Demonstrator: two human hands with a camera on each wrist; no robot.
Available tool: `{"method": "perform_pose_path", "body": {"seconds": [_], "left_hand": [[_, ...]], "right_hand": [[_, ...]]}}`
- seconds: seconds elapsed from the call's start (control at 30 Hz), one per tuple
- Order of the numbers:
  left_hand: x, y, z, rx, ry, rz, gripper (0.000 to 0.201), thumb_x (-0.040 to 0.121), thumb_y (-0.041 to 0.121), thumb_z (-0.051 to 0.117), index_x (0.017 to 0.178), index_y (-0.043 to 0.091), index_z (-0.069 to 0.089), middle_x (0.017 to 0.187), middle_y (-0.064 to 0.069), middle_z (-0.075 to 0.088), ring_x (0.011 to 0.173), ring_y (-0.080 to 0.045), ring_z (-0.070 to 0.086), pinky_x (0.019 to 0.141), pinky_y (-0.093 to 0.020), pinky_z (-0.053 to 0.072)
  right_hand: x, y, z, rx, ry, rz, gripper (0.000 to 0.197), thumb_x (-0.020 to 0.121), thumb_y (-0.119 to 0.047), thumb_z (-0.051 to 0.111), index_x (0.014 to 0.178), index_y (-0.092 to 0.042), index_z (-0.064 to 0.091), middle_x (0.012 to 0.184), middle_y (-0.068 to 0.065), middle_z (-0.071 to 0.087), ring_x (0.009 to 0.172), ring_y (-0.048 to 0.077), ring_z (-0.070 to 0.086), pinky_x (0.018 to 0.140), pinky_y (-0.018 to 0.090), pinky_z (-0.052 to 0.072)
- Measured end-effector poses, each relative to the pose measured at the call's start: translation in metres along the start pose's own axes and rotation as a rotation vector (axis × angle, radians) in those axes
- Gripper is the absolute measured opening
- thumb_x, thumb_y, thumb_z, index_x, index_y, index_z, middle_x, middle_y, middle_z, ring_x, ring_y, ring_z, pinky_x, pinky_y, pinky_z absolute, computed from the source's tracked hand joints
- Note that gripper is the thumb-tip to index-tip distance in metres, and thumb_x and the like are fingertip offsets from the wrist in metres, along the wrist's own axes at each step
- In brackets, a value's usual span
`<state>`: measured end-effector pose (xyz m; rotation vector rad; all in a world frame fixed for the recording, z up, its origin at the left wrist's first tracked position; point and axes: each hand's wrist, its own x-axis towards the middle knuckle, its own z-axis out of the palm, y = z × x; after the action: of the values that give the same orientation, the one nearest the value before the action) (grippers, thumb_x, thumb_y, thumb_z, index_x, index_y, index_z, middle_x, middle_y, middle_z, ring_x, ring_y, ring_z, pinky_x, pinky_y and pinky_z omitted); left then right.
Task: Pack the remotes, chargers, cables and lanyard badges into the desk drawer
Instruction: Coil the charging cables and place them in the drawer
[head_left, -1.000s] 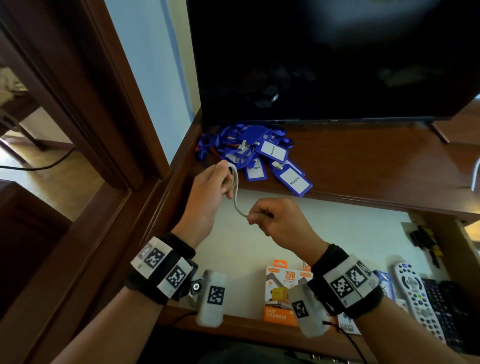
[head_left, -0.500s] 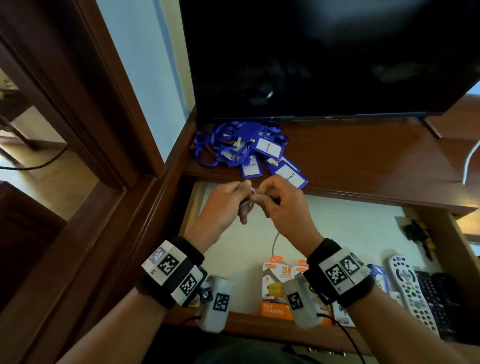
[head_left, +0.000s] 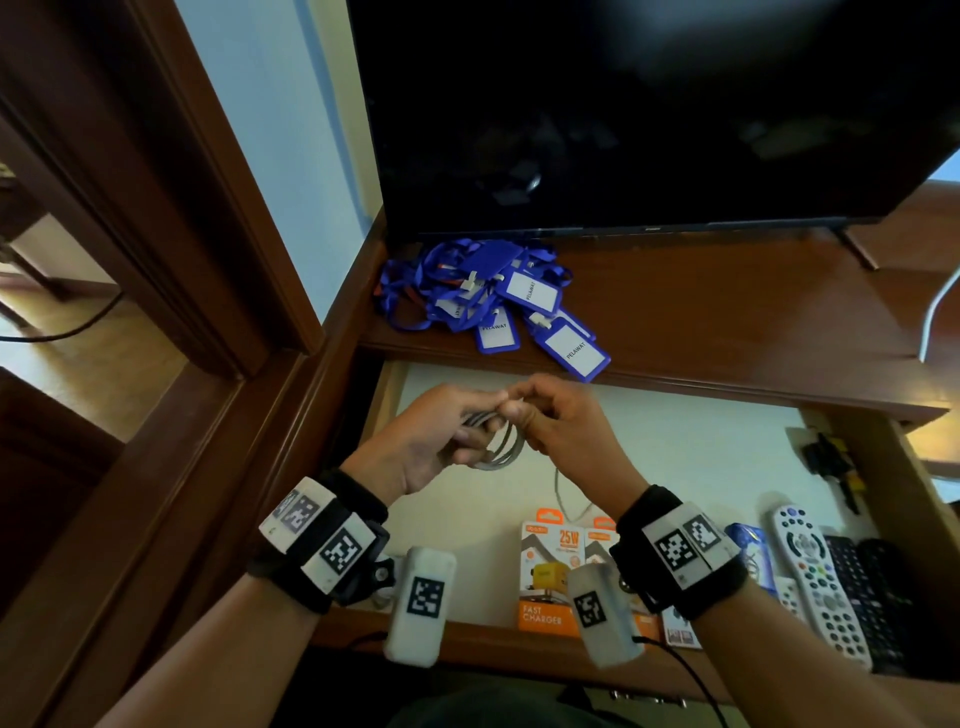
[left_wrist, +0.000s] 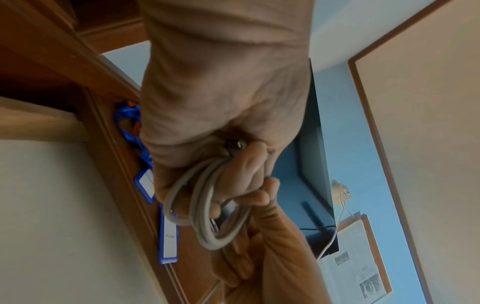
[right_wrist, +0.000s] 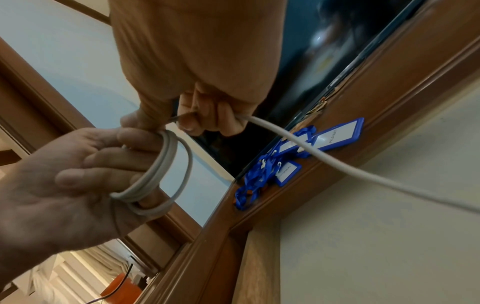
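Both hands work a grey-white cable above the open desk drawer. My left hand holds several coils of the cable looped round its fingers. My right hand pinches the cable's free length, which trails down into the drawer. A heap of blue lanyard badges lies on the desk top under the TV. In the drawer lie orange charger boxes and remotes.
A big black TV stands on the wooden desk top. A dark wooden frame and wall close the left side. A white cable hangs at the right edge. Dark small items lie at the drawer's right wall.
The hands came together and dropped from desk-top height to over the drawer. More cable is wound on the left hand; the loose end now hangs short into the drawer.
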<state>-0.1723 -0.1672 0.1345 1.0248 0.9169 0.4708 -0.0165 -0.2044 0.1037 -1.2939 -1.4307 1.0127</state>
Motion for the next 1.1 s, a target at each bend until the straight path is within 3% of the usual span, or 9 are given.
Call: {"method": "perform_pose_path", "body": {"seconds": [0.13,0.27,0.4,0.53,0.63,0.77,0.93,1.03,1.1], "left_hand": [[0.002,0.003,-0.009,-0.236,0.041,0.033,0.028,0.075,0.026,0.060,0.057,0.015,0.042,0.040,0.007,0.023,0.034,-0.008,0.022,0.056,-0.023,0.030],[0.005,0.011,-0.022,-0.422,0.150,0.121,0.036,0.086,0.018,0.052,0.053,0.017,0.041,0.037,0.007,0.021,0.031,-0.010,0.023,0.067,-0.027,0.039],[0.010,0.012,-0.017,-0.508,0.206,0.196,0.034,0.092,0.015,0.048,0.060,0.014,0.037,0.039,0.006,0.022,0.033,-0.008,0.024,0.042,-0.016,0.036],[0.019,0.008,-0.011,-0.554,0.230,0.242,0.033,0.090,0.017,0.052,0.060,0.015,0.040,0.041,0.006,0.023,0.037,-0.008,0.024,0.042,-0.016,0.030],[0.019,0.005,-0.007,-0.554,0.187,0.201,0.029,0.079,0.023,0.058,0.058,0.015,0.040,0.041,0.006,0.021,0.036,-0.009,0.023,0.044,-0.017,0.031],[0.017,0.000,-0.003,-0.524,0.096,0.140,0.029,0.075,0.026,0.058,0.054,0.016,0.042,0.040,0.006,0.022,0.035,-0.009,0.023,0.062,-0.024,0.030],[0.017,0.000,0.002,-0.489,0.076,0.160,0.030,0.077,0.028,0.057,0.054,0.015,0.044,0.041,0.005,0.022,0.037,-0.010,0.024,0.056,-0.026,0.020],[0.017,-0.002,0.005,-0.400,0.139,0.194,0.030,0.083,0.031,0.055,0.061,0.010,0.051,0.044,0.000,0.029,0.045,-0.014,0.033,0.057,-0.026,0.031],[0.018,-0.005,0.006,-0.259,0.195,0.230,0.031,0.092,0.031,0.050,0.074,0.008,0.061,0.057,-0.012,0.040,0.058,-0.023,0.044,0.067,-0.032,0.043]], "right_hand": [[-0.003,0.006,-0.003,0.109,0.002,0.077,0.014,0.095,-0.010,0.054,0.084,-0.010,0.063,0.047,-0.010,0.039,0.044,0.004,0.032,0.044,0.014,0.029],[-0.008,0.013,-0.013,0.167,0.084,0.185,0.016,0.093,-0.004,0.055,0.079,-0.011,0.053,0.048,-0.012,0.040,0.045,0.005,0.030,0.042,0.019,0.025],[-0.005,0.011,-0.014,0.070,0.116,0.155,0.020,0.090,0.000,0.057,0.073,-0.011,0.051,0.051,-0.008,0.043,0.045,0.002,0.035,0.044,0.012,0.031],[-0.003,0.006,-0.007,0.057,0.067,0.195,0.021,0.089,0.001,0.057,0.071,-0.009,0.055,0.054,0.003,0.050,0.045,0.009,0.039,0.044,0.018,0.032],[-0.002,-0.005,-0.008,0.235,0.031,0.250,0.008,0.095,-0.008,0.051,0.090,-0.005,0.056,0.055,0.006,0.048,0.047,0.014,0.036,0.045,0.023,0.027],[0.001,-0.015,-0.009,0.233,-0.055,0.223,0.023,0.098,-0.033,0.048,0.099,-0.011,0.057,0.055,0.005,0.043,0.045,0.012,0.033,0.043,0.024,0.026],[0.002,-0.019,-0.003,0.144,-0.057,0.206,0.024,0.101,-0.022,0.044,0.079,-0.014,0.051,0.049,-0.001,0.041,0.040,0.008,0.033,0.040,0.019,0.029],[0.004,-0.021,-0.002,0.130,-0.049,0.213,0.023,0.102,-0.016,0.041,0.081,-0.014,0.051,0.051,-0.002,0.041,0.042,0.007,0.034,0.040,0.018,0.030],[0.004,-0.023,-0.002,0.158,-0.028,0.213,0.021,0.101,-0.012,0.040,0.083,-0.011,0.050,0.055,-0.001,0.041,0.043,0.005,0.034,0.041,0.016,0.030]]}}
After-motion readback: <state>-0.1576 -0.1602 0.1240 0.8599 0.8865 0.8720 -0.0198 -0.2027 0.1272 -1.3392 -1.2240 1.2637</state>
